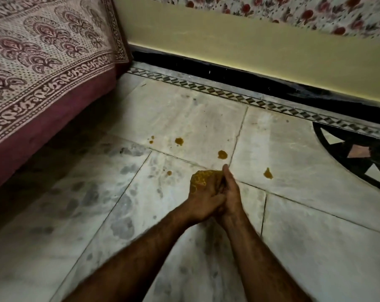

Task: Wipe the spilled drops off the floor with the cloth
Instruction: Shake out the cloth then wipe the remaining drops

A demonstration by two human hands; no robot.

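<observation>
A small yellow patterned cloth (198, 179) is bunched up between both my hands above the marble floor (304, 166). My left hand (203, 199) wraps around the cloth from the left. My right hand (230, 192) presses against it from the right, fingers stretched forward. Several orange-brown drops lie on the tiles just beyond my hands: one (222, 154) straight ahead, one (179, 141) further left, a tiny pair (151, 140) beyond that, a small one (169, 173) near the cloth, and one (268, 173) to the right.
A bed with a printed cover (38, 68) and maroon base (54, 127) fills the left. A yellow wall with a black skirting (206, 66) runs across the back. A black inlaid floor pattern (358, 153) sits at the right.
</observation>
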